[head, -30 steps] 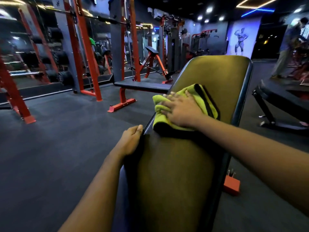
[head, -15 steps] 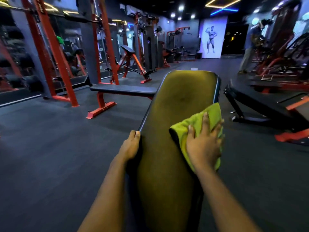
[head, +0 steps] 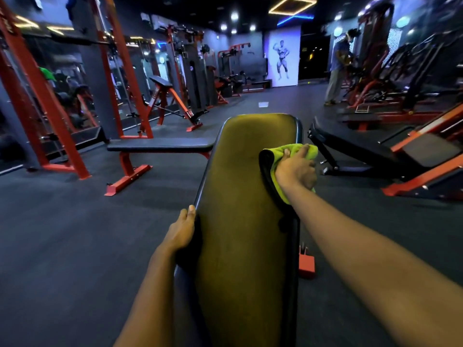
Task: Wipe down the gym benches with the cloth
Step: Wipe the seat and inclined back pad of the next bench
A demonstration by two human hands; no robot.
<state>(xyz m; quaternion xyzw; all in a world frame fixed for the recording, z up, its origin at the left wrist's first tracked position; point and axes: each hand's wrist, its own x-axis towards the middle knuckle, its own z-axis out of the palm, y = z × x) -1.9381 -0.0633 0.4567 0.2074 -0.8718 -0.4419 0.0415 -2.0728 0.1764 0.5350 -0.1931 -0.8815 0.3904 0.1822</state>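
A long bench pad (head: 245, 196) with a dark, yellow-lit top runs away from me in the middle of the head view. My right hand (head: 297, 169) holds a bright green cloth (head: 294, 147) with a black underside against the pad's right edge, fingers curled over the side. Part of the cloth hangs below my wrist. My left hand (head: 181, 231) grips the pad's left edge lower down, thumb on top and fingers hidden under the rim.
A flat black bench (head: 160, 146) on a red frame stands crosswise at the left. A low black bench (head: 350, 151) lies to the right. This bench's red foot (head: 307, 265) sticks out below. Red racks (head: 50, 108) line the left wall. A person (head: 337, 68) stands far right.
My right hand slid the cloth from the pad's left side across to its right edge, then farther up that edge. My left hand kept its grip on the left edge.
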